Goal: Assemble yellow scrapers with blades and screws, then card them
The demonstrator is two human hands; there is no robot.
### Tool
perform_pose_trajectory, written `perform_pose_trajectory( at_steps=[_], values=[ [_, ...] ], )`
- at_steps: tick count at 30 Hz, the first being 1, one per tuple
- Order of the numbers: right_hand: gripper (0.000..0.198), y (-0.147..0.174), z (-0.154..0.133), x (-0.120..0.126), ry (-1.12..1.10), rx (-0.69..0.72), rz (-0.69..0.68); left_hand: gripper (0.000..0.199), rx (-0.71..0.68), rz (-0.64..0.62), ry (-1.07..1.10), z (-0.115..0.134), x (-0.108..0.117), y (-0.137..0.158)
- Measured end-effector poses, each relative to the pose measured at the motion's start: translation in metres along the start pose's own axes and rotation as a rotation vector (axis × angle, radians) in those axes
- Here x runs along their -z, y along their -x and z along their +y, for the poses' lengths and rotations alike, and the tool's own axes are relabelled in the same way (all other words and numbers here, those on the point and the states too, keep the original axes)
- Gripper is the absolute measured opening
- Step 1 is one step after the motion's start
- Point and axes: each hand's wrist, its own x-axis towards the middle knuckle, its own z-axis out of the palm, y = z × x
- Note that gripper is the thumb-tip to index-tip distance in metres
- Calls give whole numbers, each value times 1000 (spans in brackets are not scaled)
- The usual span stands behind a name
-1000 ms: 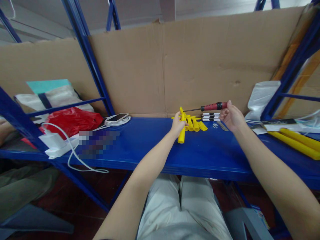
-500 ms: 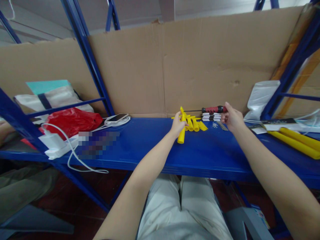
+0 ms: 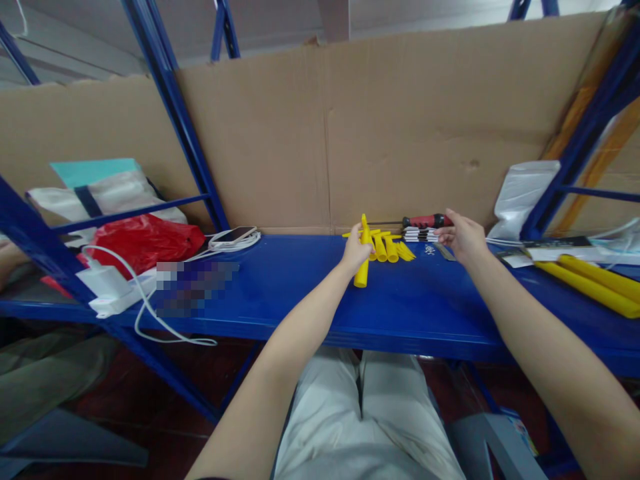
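My left hand [image 3: 356,249] is closed around a yellow plastic tube-shaped piece [image 3: 361,275], which stands nearly upright with its wide end down. My right hand [image 3: 466,239] has its fingertips at the butt of a red and black screwdriver [image 3: 425,221], gripping it loosely. The screwdriver lies level, its thin shaft pointing left to the upper part of the held yellow piece; the exact contact at the tip is too small to see. Several more yellow tube pieces [image 3: 391,251] lie just right of my left hand, beside small flat yellow parts [image 3: 405,251].
A stack of white and black pieces [image 3: 419,234] and tiny silvery parts [image 3: 429,250] lie below the screwdriver on the blue shelf [image 3: 300,287]. Long yellow tubes [image 3: 595,287] are at right. At left are a phone [image 3: 239,235], a power strip [image 3: 117,302] and a red bag [image 3: 147,243].
The fingers of my right hand have loosened and shifted slightly on the screwdriver's handle, which has moved a little left. The yellow piece in my left hand stands slightly more upright.
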Motion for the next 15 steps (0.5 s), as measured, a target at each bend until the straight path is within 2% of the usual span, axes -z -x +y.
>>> perform_pose_trajectory(
  at_steps=[9,15],
  values=[
    [21,6,-9,0,-111,-68,-206,81,39,33,20,3,1,-1],
    [22,12,-9,-1,-67,-6,-204,81,70,40,29,6,2,0]
  ],
)
